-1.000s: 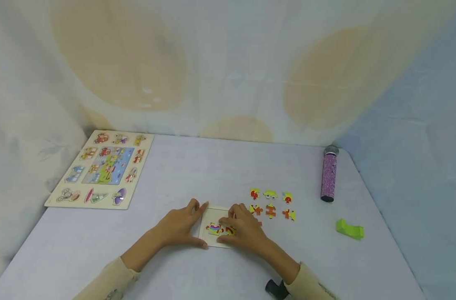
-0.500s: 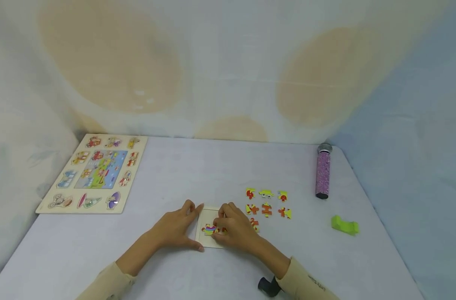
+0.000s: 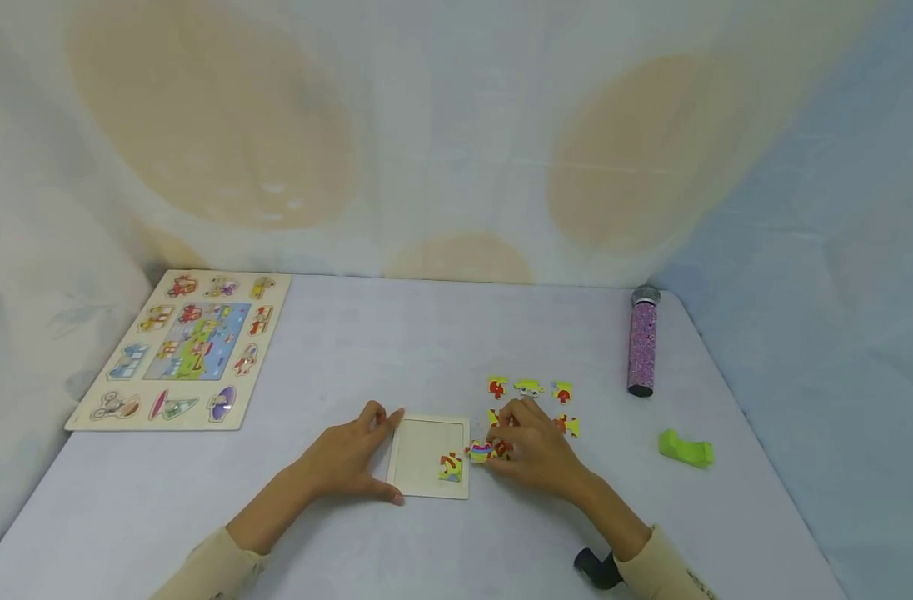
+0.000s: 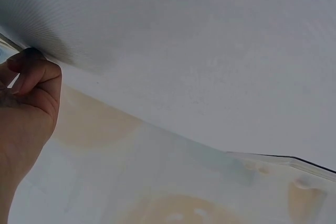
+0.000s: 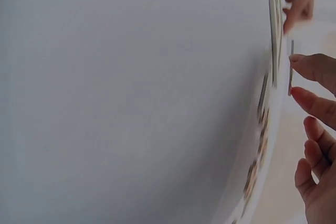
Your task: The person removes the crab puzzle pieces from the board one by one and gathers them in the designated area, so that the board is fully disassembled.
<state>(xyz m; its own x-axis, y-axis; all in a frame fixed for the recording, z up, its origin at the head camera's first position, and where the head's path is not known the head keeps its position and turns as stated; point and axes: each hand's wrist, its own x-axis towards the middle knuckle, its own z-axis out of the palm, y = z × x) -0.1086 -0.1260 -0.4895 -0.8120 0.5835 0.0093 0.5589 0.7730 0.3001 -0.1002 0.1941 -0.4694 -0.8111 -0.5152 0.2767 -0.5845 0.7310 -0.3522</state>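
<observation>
A small square wooden puzzle tray (image 3: 415,454) lies on the table, with one yellow and red jigsaw piece (image 3: 451,468) in its lower right corner. My left hand (image 3: 344,462) holds the tray's left side, index finger at the upper corner and thumb at the lower one. Just right of the tray, my right hand (image 3: 539,450) pinches a rainbow-striped jigsaw piece (image 3: 480,452). The right wrist view shows that piece edge-on (image 5: 291,69), raised off the table between thumb and finger. Several loose pieces (image 3: 529,387) lie around the right hand, some partly hidden by it.
A larger picture puzzle board (image 3: 231,408) lies at the back left. At the right are a glittery purple microphone-shaped tube (image 3: 641,348) and a green curved block (image 3: 685,449). A black object (image 3: 597,569) sits by the right sleeve. Cloth walls (image 3: 456,167) enclose the table.
The right hand has lifted the rainbow-striped piece out of the tray and moved right with it. The yellow and red piece now shows in the tray. The left hand stays at the tray's edge.
</observation>
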